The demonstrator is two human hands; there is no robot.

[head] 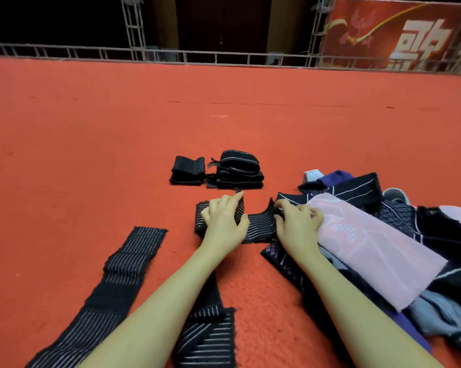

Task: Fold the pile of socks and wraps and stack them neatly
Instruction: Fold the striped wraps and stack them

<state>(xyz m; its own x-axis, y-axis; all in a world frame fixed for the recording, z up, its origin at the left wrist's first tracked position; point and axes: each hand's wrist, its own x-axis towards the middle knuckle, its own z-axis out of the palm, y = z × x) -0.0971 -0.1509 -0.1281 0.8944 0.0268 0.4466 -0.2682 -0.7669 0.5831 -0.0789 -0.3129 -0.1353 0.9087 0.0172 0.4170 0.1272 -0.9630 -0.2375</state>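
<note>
Where the frame is nearest the wearer, two black wraps with pale stripes lie unfolded on the red carpet (91, 128): one long wrap (110, 290) runs diagonally at the lower left, and a second wrap (208, 335) lies under the left forearm at bottom centre.

At the right edge sits the unsorted pile (420, 251), a heap of dark patterned socks and wraps with grey and blue pieces among them. A pink sock (370, 251) lies on top of the pile, slanting toward the lower right.

Between the two forearms, a striped black wrap (258, 227) lies across the carpet, partly folded.
- The left hand (224, 221) rests palm down on the folded left portion of this wrap, fingers curled over its far edge and thumb against its near side.
- The right hand (295, 221) pinches the raised right end of the same wrap, fingers bunched on the fabric, just beside the pink sock.

Farther out, two finished stacks stand side by side on the carpet, nearly touching: a small folded wrap stack (188, 170) on the left and a taller stack (238, 168) on the right.

At the far edge of the carpet runs a metal truss rail (171, 55), with a red banner (394, 35) at the upper right.
</note>
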